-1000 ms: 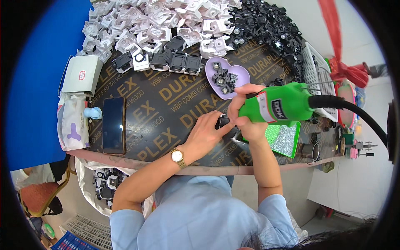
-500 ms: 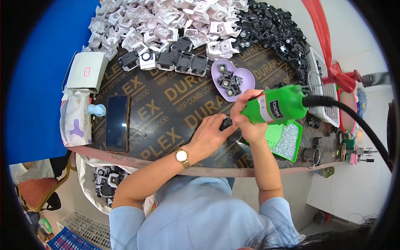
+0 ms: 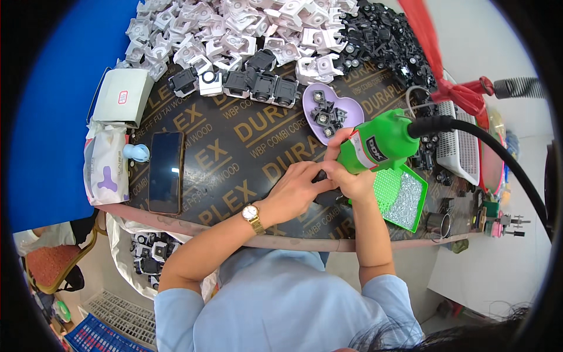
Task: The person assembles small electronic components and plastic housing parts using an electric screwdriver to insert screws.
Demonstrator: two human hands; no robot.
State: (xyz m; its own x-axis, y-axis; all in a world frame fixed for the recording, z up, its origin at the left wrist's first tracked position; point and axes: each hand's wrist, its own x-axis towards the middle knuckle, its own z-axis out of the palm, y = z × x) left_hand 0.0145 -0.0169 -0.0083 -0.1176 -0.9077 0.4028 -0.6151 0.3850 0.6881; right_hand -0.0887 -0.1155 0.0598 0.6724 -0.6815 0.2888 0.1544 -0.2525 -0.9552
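In my right hand [image 3: 350, 180] is a green electric screwdriver [image 3: 381, 144], its black cable curving off to the right. The fingers wrap its front end, and its tip is hidden behind them. My left hand [image 3: 295, 192] pinches a small black plastic part [image 3: 321, 176] low over the dark table; most of that part is covered by my fingers. Both hands meet at this part. Just beyond them lies a purple heart-shaped dish [image 3: 347, 101] with several small black parts in it. Beside my right wrist sits a green tray [image 3: 420, 206] of small silver screws [image 3: 409, 196].
White plastic housings [image 3: 234, 41] are heaped at the back, beside a pile of black parts [image 3: 387, 44]. A row of black-and-white assemblies [image 3: 261, 88] stands before them. On the left are a phone [image 3: 166, 173], a wipes pack [image 3: 107, 167] and a box [image 3: 122, 97]. A red strap [image 3: 425, 47] hangs at right.
The electric screwdriver has shifted left and tilted more upright, with my right hand still round it. My left hand stays at nearly the same spot. The red strap has swung left.
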